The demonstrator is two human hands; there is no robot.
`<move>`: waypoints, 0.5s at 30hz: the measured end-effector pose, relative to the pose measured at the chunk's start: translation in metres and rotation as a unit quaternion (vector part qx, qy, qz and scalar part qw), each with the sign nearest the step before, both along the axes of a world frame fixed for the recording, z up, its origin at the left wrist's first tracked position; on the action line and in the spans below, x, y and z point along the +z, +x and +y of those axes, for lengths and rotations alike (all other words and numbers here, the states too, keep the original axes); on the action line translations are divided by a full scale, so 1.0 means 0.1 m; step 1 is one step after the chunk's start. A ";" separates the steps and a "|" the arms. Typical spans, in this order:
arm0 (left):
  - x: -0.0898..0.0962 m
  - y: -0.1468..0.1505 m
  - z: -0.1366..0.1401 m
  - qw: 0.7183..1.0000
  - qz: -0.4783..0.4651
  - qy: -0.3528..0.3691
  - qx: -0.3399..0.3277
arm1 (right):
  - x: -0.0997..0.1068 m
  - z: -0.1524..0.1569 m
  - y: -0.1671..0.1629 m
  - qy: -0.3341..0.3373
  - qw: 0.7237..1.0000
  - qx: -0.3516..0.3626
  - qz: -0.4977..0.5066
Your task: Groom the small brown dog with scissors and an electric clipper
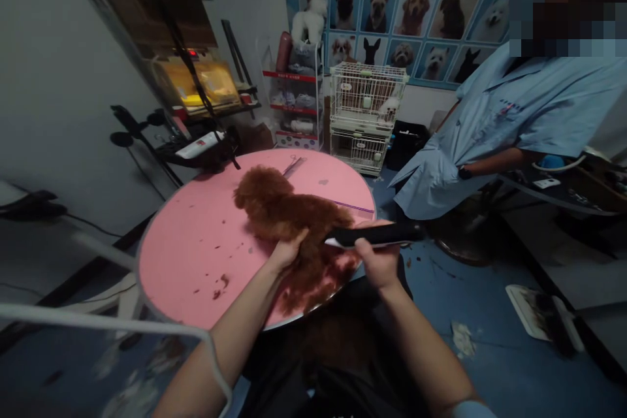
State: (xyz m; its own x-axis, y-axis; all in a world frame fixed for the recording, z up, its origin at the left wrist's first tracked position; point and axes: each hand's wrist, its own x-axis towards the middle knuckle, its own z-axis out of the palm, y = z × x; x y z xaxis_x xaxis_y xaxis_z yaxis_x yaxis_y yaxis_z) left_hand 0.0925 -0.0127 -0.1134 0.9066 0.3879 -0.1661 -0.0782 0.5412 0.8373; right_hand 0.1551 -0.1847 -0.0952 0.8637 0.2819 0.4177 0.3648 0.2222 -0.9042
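Observation:
A small, curly brown dog (pixel 304 212) is on the round pink table (pixel 181 241), its head toward the far left side. My left hand (pixel 288 252) holds the dog low on its near side, thumb showing and the other fingers partly hidden in fur. My right hand (pixel 381 264) is closed around a black hair clipper (pixel 379 234). The clipper's pale head points left and meets the fur at the dog's rear. Loose brown hair (pixel 304 294) lies along the near table edge, with small tufts (pixel 220 286) scattered to the left.
Scissors (pixel 294 164) lie behind the dog, and a thin purple strip (pixel 350 206) lies to its right. A person in a light blue coat (pixel 441 157) stands at the right. Stacked wire cages (pixel 367 101) and a shelf rack (pixel 292 104) are behind. A white hose (pixel 98 320) crosses the lower left.

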 end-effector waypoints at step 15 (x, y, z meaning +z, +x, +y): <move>-0.06 0.08 -0.04 1.000 -0.011 0.006 -0.006 | -0.10 0.05 0.04 0.051 0.996 -0.067 -0.029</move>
State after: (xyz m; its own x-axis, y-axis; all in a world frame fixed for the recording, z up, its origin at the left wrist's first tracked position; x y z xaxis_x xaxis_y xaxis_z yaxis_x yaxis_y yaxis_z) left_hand 0.1007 -0.0163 -0.1192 0.9144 0.3792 -0.1418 -0.0897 0.5313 0.8424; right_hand 0.1593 -0.1796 -0.1051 0.8643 0.1185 0.4887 0.4487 0.2573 -0.8559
